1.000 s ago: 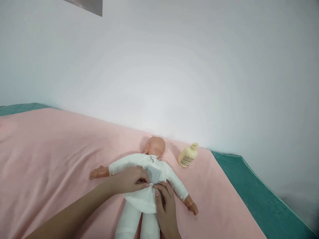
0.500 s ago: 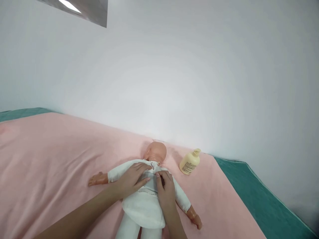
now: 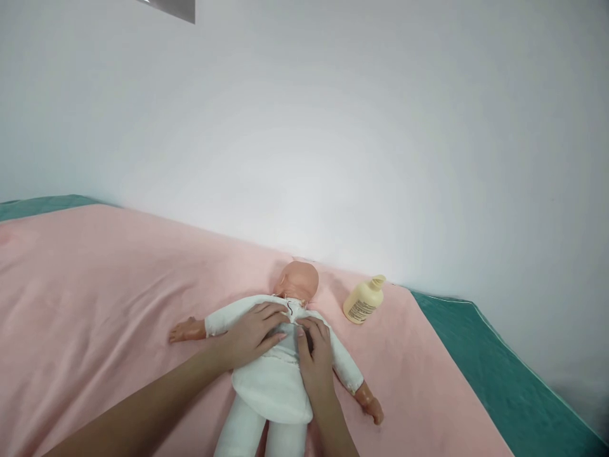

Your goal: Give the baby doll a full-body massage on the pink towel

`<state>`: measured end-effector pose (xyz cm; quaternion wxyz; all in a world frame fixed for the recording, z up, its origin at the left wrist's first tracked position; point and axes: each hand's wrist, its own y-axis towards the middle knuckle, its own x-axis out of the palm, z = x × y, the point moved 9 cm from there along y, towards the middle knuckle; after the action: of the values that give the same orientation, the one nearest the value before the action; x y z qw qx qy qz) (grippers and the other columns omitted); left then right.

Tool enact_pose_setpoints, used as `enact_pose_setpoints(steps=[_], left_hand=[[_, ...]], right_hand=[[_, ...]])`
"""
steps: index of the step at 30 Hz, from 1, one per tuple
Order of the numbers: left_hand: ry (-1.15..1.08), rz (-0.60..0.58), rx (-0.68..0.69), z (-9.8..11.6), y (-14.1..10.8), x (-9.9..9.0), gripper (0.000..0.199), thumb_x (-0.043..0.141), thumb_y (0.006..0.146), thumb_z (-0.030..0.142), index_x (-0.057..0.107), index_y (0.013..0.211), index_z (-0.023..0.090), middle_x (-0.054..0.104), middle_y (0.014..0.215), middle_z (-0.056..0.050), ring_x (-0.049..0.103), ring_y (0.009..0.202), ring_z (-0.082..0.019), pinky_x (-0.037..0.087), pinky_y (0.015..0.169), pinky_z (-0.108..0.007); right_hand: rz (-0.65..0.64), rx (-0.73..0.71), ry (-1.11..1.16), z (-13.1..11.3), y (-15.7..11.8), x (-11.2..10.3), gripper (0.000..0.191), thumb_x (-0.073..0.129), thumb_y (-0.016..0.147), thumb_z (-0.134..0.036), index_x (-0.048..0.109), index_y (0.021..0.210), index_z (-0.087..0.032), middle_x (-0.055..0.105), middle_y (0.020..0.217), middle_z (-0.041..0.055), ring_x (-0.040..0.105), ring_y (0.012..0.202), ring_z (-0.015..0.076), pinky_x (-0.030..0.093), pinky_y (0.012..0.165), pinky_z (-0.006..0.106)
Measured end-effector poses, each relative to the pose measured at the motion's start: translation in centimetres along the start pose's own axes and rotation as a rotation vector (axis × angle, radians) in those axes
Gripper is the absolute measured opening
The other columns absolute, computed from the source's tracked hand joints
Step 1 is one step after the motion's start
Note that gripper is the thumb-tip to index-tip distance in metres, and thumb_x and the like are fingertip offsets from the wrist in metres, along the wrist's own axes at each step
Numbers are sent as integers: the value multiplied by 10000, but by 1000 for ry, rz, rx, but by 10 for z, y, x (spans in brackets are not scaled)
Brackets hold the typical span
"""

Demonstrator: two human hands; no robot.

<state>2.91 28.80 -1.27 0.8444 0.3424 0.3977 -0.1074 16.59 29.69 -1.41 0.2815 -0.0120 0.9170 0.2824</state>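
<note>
The pale yellow bottle (image 3: 364, 303) stands on the pink sheet (image 3: 118, 273) to the right of the doll (image 3: 273, 388), well apart from my hands; dark print covers part of its front, and its opaque wall hides what is inside. The doll lies straight before me on the same sheet, its head (image 3: 303, 281) toward the white wall (image 3: 333, 127), its legs running past the lower edge of my view. That head is smooth, bare and tan, the body white cloth, the arms spread wide. A grey panel (image 3: 288, 349) shows in the torso, and a thin dark thread (image 3: 290, 308) curls just below the neck.

My left hand (image 3: 254, 335) rests palm down over the upper torso, fingers reaching toward the thread, thumb apart from them, so that grip is wide. My right hand (image 3: 317, 358) comes up on the other side, fingers bent, thumb near the forefinger; this grip is narrow, and I cannot tell whether it pinches any cloth.
</note>
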Motion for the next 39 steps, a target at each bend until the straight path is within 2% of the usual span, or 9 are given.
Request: enact_pose_setpoints(steps=[4,9,12,20,27,31,36,39], left_hand=[[-5,5,9,1,0,0,313,455,955,350,545,1227,225,594,1239,-65,501,1176,-222,381,1038,-401],[-18,-9,-12,0,1,0,291,457,957,364,551,1193,222,631,1174,-53,533,1124,-217,411,1003,-391],[-13,-21,-10,-1,1,2,293,454,959,360,541,1202,222,622,1187,-51,522,1136,-215,402,1012,-394],[40,13,7,2,0,0,309,459,954,334,524,1234,223,561,1284,-57,438,1238,-219,357,1066,-411],[27,4,4,1,1,2,297,460,950,323,531,1218,217,603,1209,-62,482,1184,-222,393,1032,-412],[32,8,10,1,1,2,295,460,949,323,530,1215,217,595,1219,-66,479,1191,-224,390,1038,-417],[52,42,16,0,-1,0,283,471,941,320,540,1200,232,550,1291,-67,458,1230,-222,389,1048,-409],[51,33,8,-1,-1,1,285,473,941,324,539,1204,237,555,1288,-61,453,1237,-221,387,1053,-409]], right_hand=[[-27,12,-1,5,0,4,252,448,941,-315,648,1052,-210,626,1115,79,521,1091,230,394,962,393],[-75,37,-34,6,4,9,246,444,938,-295,673,976,-213,649,1040,69,550,1032,230,415,920,385],[-68,21,-44,5,4,8,246,445,939,-297,674,971,-216,652,1036,68,554,1027,231,419,916,386],[-42,-37,-76,2,2,6,272,471,935,-327,619,1136,-219,608,1158,81,521,1104,238,402,959,398],[-96,-20,-109,2,4,12,271,458,943,-329,649,1093,-210,628,1126,84,533,1081,244,409,953,418],[-80,-27,-115,2,3,10,274,456,944,-331,650,1097,-213,636,1130,82,543,1079,242,425,950,421],[-22,-52,-137,5,0,6,350,457,944,-352,586,1235,-208,594,1266,94,509,1185,251,420,1001,441],[-32,-57,-160,6,0,8,371,453,947,-359,576,1260,-204,593,1283,95,506,1203,252,419,1013,449]])
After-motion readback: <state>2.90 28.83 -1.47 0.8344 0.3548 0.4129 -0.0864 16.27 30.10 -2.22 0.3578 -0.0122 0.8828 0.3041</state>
